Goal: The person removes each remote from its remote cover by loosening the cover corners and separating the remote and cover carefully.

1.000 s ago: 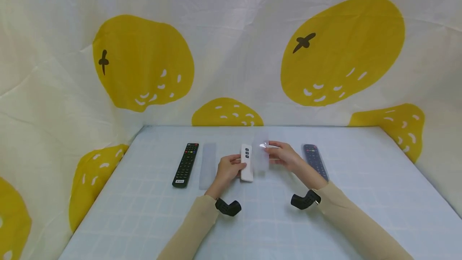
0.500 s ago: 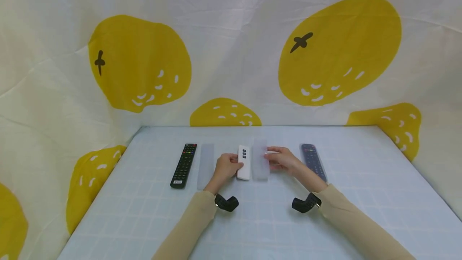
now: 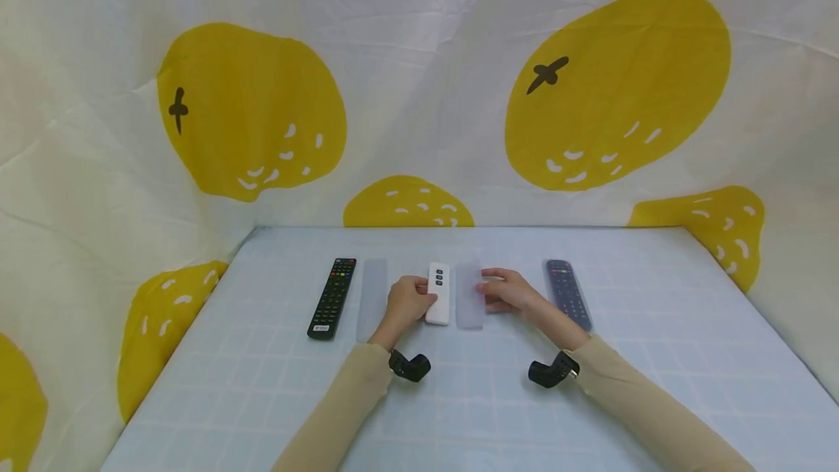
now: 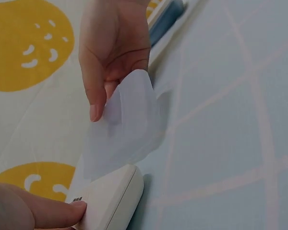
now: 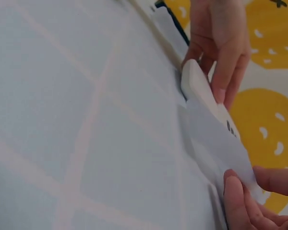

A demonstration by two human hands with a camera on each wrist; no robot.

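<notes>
A small white remote (image 3: 438,293) with three dark buttons lies on the pale checked tablecloth (image 3: 459,414). My left hand (image 3: 408,302) grips its left side, thumb and fingers curled round it. Just right of it, my right hand (image 3: 506,291) pinches the edge of a translucent silicone cover (image 3: 469,297), which lies low beside the remote. In the left wrist view the cover (image 4: 125,127) hangs from the right hand (image 4: 113,48) just above the white remote (image 4: 110,201). The right wrist view has the left hand (image 5: 221,43) on the remote (image 5: 199,91) and the cover (image 5: 221,141) overlapping its near end.
A black remote (image 3: 332,297) and a second translucent cover (image 3: 371,299) lie to the left. A dark remote inside a cover (image 3: 567,293) lies to the right. A cloth printed with yellow fruit (image 3: 419,93) walls the table at the back and sides.
The right hand has lowered the translucent cover from a raised tilt to lie low beside the white remote. Both hands and the remote have shifted slightly left.
</notes>
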